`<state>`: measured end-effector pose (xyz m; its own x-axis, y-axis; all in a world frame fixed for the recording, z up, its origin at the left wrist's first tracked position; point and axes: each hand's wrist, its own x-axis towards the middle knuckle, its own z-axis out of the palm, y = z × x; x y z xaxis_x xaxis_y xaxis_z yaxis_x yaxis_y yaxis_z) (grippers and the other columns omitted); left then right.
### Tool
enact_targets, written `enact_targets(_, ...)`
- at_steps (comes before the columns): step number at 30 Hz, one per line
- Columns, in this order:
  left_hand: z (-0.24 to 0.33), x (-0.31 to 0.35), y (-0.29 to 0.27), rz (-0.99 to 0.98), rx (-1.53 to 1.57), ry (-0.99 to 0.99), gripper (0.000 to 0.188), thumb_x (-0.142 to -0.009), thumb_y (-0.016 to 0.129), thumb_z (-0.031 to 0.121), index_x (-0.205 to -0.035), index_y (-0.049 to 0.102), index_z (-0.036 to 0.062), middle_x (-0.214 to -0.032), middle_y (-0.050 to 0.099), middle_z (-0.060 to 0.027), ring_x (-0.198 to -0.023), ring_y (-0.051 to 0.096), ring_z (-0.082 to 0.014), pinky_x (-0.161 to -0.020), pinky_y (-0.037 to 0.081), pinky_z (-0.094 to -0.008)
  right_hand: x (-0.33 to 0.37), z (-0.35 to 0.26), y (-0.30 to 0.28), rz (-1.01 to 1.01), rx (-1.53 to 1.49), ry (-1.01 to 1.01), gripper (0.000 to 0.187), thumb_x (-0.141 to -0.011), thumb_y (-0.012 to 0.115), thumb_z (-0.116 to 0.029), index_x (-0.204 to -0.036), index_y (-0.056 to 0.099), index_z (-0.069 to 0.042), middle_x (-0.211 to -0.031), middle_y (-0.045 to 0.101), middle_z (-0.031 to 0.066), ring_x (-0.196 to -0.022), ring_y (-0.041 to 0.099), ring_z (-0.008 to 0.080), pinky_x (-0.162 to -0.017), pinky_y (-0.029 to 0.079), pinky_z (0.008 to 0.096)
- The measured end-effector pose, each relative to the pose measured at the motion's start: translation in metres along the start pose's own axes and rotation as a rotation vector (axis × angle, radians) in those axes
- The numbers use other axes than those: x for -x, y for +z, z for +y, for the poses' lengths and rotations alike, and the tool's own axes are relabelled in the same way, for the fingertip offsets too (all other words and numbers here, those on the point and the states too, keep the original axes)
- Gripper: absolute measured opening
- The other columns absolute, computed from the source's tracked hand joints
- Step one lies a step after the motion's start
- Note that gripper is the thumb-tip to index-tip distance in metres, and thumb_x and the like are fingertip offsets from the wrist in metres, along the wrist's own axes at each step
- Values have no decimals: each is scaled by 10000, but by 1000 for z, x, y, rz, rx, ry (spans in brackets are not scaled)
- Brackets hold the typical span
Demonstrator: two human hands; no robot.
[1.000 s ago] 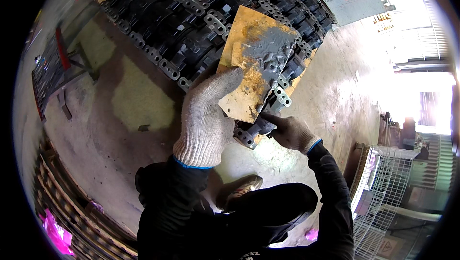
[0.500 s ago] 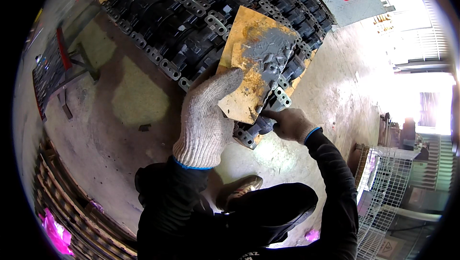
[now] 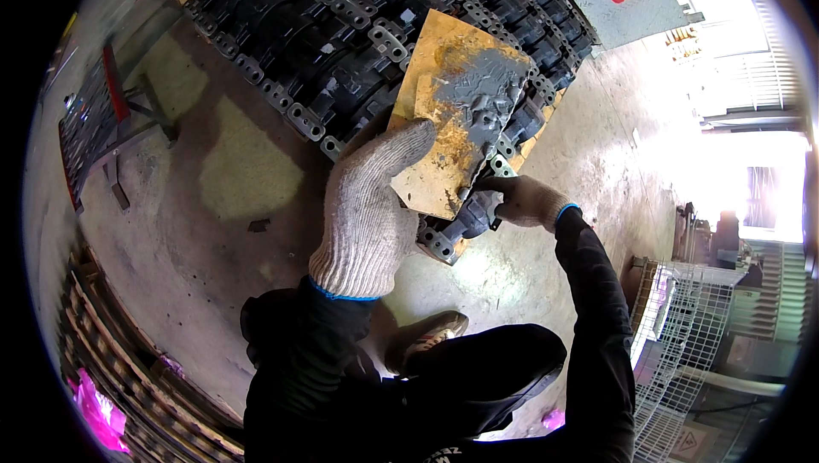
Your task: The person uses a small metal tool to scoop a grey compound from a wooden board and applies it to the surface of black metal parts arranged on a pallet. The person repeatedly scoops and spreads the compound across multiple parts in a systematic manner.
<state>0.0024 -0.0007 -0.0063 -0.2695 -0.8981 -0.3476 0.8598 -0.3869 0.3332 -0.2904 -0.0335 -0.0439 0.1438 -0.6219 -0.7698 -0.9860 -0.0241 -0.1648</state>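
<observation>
My left hand (image 3: 367, 199), in a white knit glove with a blue cuff, grips a flat tan board (image 3: 418, 177), thumb on top and the other fingers hidden underneath. Thick dark-grey paste (image 3: 486, 92) smears the board's upper and right side. At the board's lower right edge is my gloved right hand (image 3: 531, 205), index finger stretched out and fingertips dark; it appears to hold nothing. That finger is at a black cast roller part (image 3: 469, 222) with pale drilled end lugs. Whether it touches the part or the board's edge, I cannot tell.
Rows of black roller castings (image 3: 290, 28) with drilled lugs fill the far side on a wooden base. A grey panel (image 3: 610, 2) stands behind them. Wire mesh cages (image 3: 691, 318) are at right, stacked wooden pallets (image 3: 128, 344) at lower left, and a dark metal stand (image 3: 94, 130) at far left.
My right hand has moved slightly right and up, drawing its finger back from under the board's edge. My left hand and the board have barely moved.
</observation>
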Motion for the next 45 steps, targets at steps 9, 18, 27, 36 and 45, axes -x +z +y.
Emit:
enact_targets(9,1,-1,1,-8,78,-6,385,-984,651,175,-1296,607,-46,-1158,695,-157,-1024,716,-251,-904,590,-373,20,10,8,33,-223,-3,819,-842,564,-59,-1600,370,-299,-1214,713,227,-916,722,285,-876,561,420)
enact_targets(18,-4,-6,-4,-42,89,-37,370,-924,686,143,-1248,645,-28,-1213,680,-152,-1125,666,-278,-997,529,-412,31,3,59,122,245,-50,874,-838,583,-123,-1616,272,-372,-770,672,229,-752,686,424,-748,559,527)
enact_targets(27,1,-3,5,14,24,-48,386,-927,679,154,-1262,636,-33,-1232,669,-165,-1136,660,-281,-1008,523,-417,16,32,57,136,33,-82,929,-831,574,-66,-1645,218,-341,-695,605,206,-663,650,318,-722,528,459)
enact_targets(36,1,-4,0,-71,86,-58,398,-937,665,165,-1270,624,-49,-1256,661,-175,-1164,652,-281,-1027,513,-419,16,43,56,239,-140,-89,899,-843,590,-85,-1646,246,-297,-692,603,199,-657,638,280,-742,531,424)
enact_targets(45,1,-4,1,-48,53,-22,424,-934,665,158,-1295,602,-56,-1263,662,-169,-1163,652,-284,-1018,517,-415,24,33,75,200,-24,-69,863,-838,579,-113,-1619,285,-331,-789,679,233,-777,701,404,-779,559,502)
